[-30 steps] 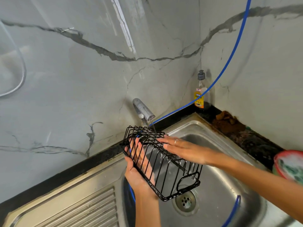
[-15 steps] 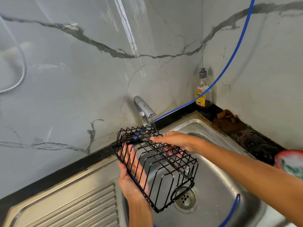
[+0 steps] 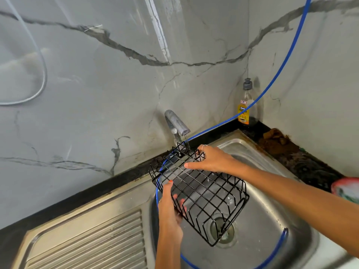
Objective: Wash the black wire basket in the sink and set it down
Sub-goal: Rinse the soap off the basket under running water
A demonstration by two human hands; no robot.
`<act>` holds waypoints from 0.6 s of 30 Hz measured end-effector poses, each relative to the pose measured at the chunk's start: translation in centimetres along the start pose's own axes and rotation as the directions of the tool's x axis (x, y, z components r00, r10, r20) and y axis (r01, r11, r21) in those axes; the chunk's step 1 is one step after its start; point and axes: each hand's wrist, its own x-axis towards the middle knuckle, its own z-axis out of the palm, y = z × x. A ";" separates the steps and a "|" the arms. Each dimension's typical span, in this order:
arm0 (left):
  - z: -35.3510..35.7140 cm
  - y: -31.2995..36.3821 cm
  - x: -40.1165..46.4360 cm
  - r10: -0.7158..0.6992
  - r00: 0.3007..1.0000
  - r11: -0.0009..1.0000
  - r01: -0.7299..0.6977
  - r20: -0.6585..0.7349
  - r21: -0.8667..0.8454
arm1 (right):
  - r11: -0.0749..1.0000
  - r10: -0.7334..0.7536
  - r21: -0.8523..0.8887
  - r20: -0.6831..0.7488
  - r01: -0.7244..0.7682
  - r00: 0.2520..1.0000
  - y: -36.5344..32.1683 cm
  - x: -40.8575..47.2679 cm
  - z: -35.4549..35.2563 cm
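The black wire basket (image 3: 204,193) is held tilted over the steel sink (image 3: 272,220), its far end under the tap (image 3: 177,124), from which a thin stream of water runs. My left hand (image 3: 171,208) grips the basket's near left side, thumb on top and fingers underneath. My right hand (image 3: 211,160) lies on the basket's far right edge, fingers spread across the wires, a ring on one finger.
A ribbed draining board (image 3: 87,243) lies left of the basin. A blue hose (image 3: 272,82) runs down the wall and loops inside the sink. A soap bottle (image 3: 246,105) stands in the corner, brown scrub material (image 3: 275,138) beside it, a red bowl (image 3: 347,189) at right.
The basket has been turned so its flat gridded side faces up. My right hand has shifted onto the far edge, and my left thumb now rests on top.
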 end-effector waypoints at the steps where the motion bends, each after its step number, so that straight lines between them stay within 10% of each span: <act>1: -0.1 0.1 0.0 -0.018 1.000 1.000 0.018 0.006 0.009 | 1.000 -0.011 -0.018 -0.005 0.011 1.000 0.0 -0.1 -0.1; 12: 0.9 0.0 -0.5 -0.029 0.983 1.000 0.030 0.183 -0.003 | 0.998 -0.006 -0.065 -0.108 -0.001 0.994 0.3 -1.7 -2.6; 18: 2.3 -0.6 1.3 -0.059 0.997 0.996 0.055 0.055 0.070 | 0.992 -0.019 -0.125 -0.151 0.000 0.988 1.0 -1.8 -2.5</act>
